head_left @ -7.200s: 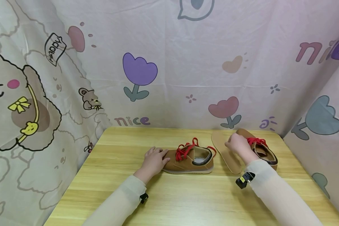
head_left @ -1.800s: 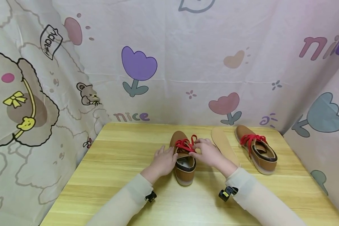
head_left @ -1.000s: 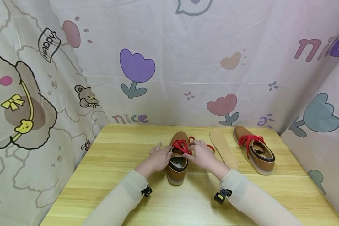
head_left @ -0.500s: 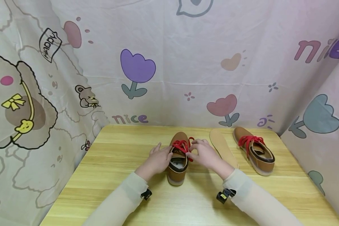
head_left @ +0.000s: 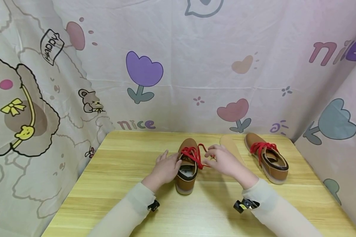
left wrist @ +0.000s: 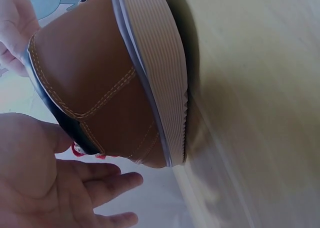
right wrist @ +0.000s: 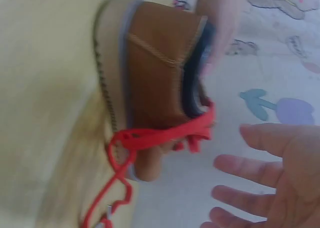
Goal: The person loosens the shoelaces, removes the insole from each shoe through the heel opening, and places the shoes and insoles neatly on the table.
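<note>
We logged one brown shoe (head_left: 187, 162), dark-collared with a pale ribbed sole (left wrist: 162, 67), upright on the wooden table (head_left: 130, 148), toe pointing away, red laces (head_left: 191, 152) threaded across the front and trailing off its right side.

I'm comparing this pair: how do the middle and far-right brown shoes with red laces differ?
The middle brown red-laced shoe points nearly straight ahead; the far-right brown red-laced shoe angles its toe leftward. The left hand touches the middle shoe; no hand touches the far-right shoe. Both stand upright.
</note>
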A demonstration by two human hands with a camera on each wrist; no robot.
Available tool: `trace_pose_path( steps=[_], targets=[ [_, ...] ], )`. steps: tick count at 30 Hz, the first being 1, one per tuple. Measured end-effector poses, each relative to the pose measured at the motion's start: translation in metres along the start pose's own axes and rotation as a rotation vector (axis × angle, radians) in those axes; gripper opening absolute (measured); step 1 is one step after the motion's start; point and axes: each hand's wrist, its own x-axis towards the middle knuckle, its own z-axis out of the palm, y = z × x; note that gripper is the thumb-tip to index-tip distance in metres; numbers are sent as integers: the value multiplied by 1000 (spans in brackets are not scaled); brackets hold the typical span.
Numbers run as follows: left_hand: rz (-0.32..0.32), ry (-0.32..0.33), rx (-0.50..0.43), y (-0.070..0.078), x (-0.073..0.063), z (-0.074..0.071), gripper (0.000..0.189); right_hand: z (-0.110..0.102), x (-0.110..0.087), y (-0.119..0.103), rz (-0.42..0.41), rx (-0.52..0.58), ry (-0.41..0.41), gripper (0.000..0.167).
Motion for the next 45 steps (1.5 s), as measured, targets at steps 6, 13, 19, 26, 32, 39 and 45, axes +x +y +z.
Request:
trace_pose_path(
  steps=[6,13,19,26,32,39,45],
  targets=[
    [-40,30,39,1,1,2,60,-15,-6,0,-12,-22,-4,22],
    [-73,71,45,12,3,3,70,-24,-14,4,-35,-42,6,14],
    [-45,80,43,25,8,9,76,-28,-21,5,-8,-43,-19,16],
    [-37,91,77,51,14,13,80,-34,-27,6,-11,-63,-12,22],
    [-58,99,110,65,23,18,82,-41,-33,6,-8,-76,-3,25],
    [-108,73,94,68,34,27,77,-45,-35,3,6,-62,-42,29],
    [-132,116,90,68,37,30,63,-53,-39,1,0,-69,-72,31]
  ],
)
